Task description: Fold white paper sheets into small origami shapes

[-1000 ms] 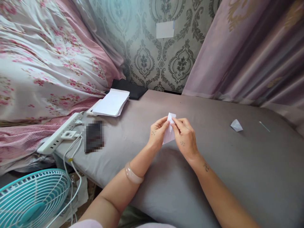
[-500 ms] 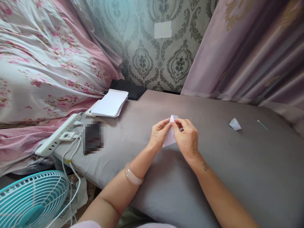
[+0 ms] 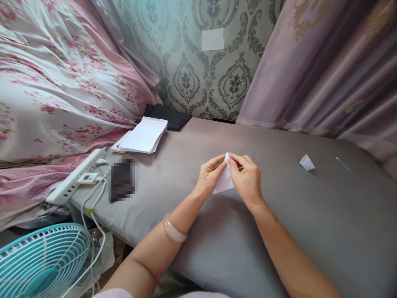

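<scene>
A folded sheet of white paper [image 3: 224,182] is held above the grey-covered surface, its pointed tip up and its wider edge toward me. My left hand [image 3: 208,176] pinches its left side between thumb and fingers. Opposite it, my right hand [image 3: 248,178] grips the right side near the tip, with its thumb on the paper. Fingers hide part of both side edges. Off to the right, a small folded white paper piece [image 3: 307,162] lies on the surface.
A stack of white paper [image 3: 144,134] rests at the back left by a black flat item [image 3: 173,118]. Nearer are a power strip [image 3: 77,176] with cables and a blurred dark object [image 3: 122,181]. A turquoise fan [image 3: 46,260] stands lower left. A thin stick [image 3: 343,164] lies far right.
The paper's top has gone from a blunt flap to a sharp point. Both hands have shifted slightly right and toward me, keeping hold of the paper.
</scene>
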`<state>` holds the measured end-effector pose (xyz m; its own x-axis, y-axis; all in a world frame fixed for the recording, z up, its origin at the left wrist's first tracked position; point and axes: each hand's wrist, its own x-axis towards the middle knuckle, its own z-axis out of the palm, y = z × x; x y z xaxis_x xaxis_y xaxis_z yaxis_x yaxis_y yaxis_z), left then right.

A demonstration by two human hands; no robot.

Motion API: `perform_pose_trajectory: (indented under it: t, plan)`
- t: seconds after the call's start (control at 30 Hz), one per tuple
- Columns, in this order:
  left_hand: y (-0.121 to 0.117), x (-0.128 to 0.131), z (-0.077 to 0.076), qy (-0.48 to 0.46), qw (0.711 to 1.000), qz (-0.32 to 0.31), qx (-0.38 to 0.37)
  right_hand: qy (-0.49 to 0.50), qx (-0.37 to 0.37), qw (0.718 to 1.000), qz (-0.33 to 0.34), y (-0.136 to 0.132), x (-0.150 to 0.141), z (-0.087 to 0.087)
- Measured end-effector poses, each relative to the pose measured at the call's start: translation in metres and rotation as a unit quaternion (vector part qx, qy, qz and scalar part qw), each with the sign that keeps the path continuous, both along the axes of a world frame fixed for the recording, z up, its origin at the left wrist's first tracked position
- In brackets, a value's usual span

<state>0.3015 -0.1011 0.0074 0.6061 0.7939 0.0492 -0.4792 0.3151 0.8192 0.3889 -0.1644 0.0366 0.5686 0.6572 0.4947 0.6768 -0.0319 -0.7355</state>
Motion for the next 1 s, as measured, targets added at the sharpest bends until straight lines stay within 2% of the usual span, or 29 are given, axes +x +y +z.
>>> perform_pose_trajectory:
  t: [0.13,0.33,0.6,0.83,1.0]
  plan:
    - [-0.001,-0.001,0.003,0.001,1.000,-0.002,0.010,0.062,0.014,0.998,0.010,0.001,0.003,0.000]
    - [-0.002,-0.001,0.002,0.000,0.999,-0.016,0.030,0.050,0.022,0.998,-0.007,0.001,0.004,0.003]
    - [-0.002,-0.003,0.005,0.018,0.999,-0.014,0.045,0.154,-0.018,0.987,0.028,0.002,0.012,0.002]
    - [0.000,-0.006,0.010,0.034,0.999,0.013,-0.016,0.076,-0.034,0.996,0.029,0.001,-0.001,0.001]
    - [0.003,-0.009,0.014,0.025,0.997,0.068,-0.026,0.055,-0.030,0.996,0.057,0.002,-0.012,0.008]
